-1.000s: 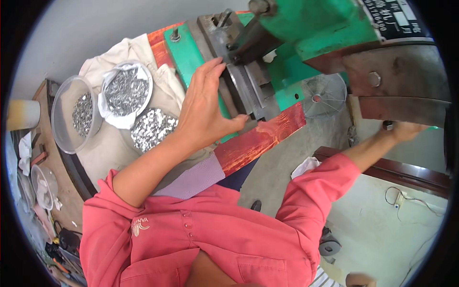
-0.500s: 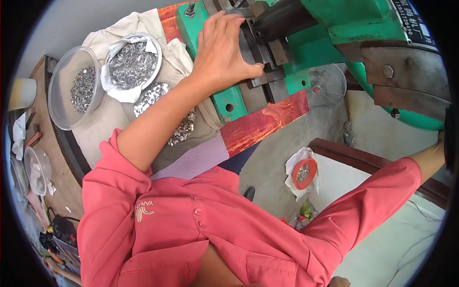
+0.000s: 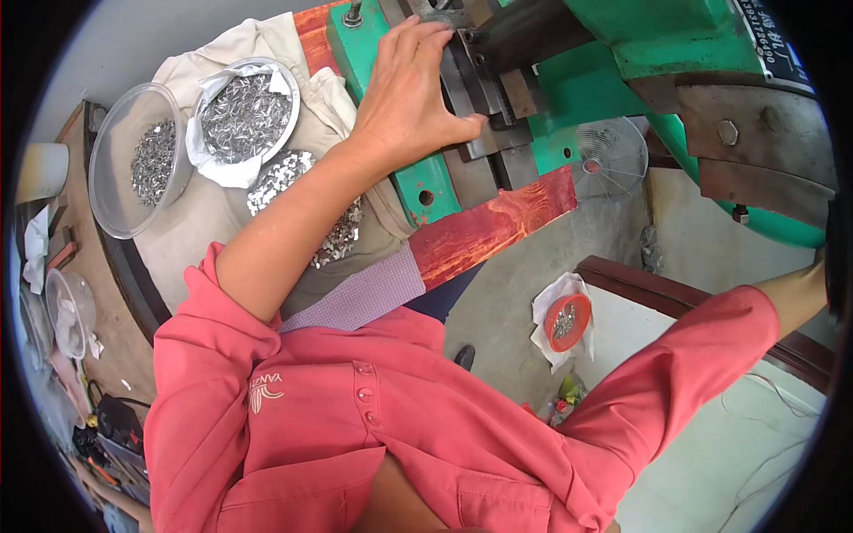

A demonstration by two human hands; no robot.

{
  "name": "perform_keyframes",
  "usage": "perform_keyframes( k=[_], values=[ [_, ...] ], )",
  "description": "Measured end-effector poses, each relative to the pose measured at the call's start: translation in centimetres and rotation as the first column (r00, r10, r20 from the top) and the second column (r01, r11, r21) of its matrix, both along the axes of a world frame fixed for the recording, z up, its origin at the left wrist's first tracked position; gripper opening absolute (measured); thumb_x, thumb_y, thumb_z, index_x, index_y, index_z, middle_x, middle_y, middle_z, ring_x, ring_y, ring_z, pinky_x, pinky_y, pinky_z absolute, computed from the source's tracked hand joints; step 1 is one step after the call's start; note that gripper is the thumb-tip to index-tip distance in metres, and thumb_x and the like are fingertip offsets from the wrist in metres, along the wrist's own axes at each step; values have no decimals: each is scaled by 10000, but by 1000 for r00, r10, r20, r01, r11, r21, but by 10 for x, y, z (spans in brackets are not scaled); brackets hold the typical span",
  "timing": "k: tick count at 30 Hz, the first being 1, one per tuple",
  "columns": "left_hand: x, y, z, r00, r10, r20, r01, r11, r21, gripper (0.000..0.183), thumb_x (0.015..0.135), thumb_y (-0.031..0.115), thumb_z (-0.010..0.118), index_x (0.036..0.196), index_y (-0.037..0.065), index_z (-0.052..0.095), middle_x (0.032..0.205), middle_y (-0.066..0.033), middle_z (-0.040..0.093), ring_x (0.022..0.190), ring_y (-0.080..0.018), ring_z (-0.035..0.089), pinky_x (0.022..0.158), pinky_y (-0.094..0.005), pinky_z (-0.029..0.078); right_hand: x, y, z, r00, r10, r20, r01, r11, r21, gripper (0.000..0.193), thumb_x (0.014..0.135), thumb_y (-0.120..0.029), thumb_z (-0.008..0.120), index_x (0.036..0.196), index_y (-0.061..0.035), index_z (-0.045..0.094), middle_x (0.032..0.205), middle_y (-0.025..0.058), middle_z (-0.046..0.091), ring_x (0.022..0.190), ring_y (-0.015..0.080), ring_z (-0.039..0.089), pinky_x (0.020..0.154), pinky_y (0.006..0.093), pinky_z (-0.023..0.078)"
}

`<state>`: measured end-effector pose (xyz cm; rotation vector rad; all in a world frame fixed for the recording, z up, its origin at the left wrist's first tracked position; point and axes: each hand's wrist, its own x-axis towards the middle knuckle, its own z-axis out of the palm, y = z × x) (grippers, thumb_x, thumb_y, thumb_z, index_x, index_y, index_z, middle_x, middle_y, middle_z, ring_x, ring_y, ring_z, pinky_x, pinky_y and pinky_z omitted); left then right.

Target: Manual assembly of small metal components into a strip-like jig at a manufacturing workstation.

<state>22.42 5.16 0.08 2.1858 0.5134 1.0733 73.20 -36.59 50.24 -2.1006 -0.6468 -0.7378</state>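
Note:
My left hand (image 3: 404,98) lies over the steel die (image 3: 471,93) of a green press (image 3: 689,44). Its thumb and fingers are spread apart along the near side of the die, and some fingertips are partly hidden against the metal. I see nothing held in it. Out to the right my right forearm (image 3: 800,298) reaches past the dark rim of the picture, so my right hand cannot be seen. Left of the press, a white-lined bowl (image 3: 294,120) holds small shiny metal pieces. Below it, a heap of silvery metal bits (image 3: 289,173) is partly covered by my left forearm.
A clear plastic tub (image 3: 105,191) with small metal parts stands at the left on a beige cloth (image 3: 200,213). A fan (image 3: 613,160) is beyond the red board (image 3: 506,218). On the floor sits a red bowl (image 3: 579,311) of metal pieces.
My left hand stays almost where it was, with its fingers still spread at the die. The machine and floor have shifted slightly in the picture.

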Motion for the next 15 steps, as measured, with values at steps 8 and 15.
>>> perform_keyframes(
  k=[8, 15],
  values=[
    [-6, 2, 0, 999, -42, -11, 42, 998, -41, 916, 630, 296, 868, 1375, -40, 455, 1449, -196, 434, 1398, -397, 335, 1165, -461, 319, -253, 176, -281, 945, 95, 314, -243, 846, 476, 828, 961, -669, 460, 1370, 50, 482, 1229, 210, 584, 1075, 350, 615, 885, 474, 566],
    [-14, 9, -6, 997, -66, -28, 66, 998, 11, 925, 633, 309, 867, 1379, -43, 448, 1454, -203, 429, 1394, -399, 336, 1163, -455, 322, -243, 164, -275, 955, 148, 259, -259, 841, 476, 738, 941, -660, 518, 1154, 45, 494, 927, 160, 563, 773, 301, 608, 653, 430, 570]
  ],
)
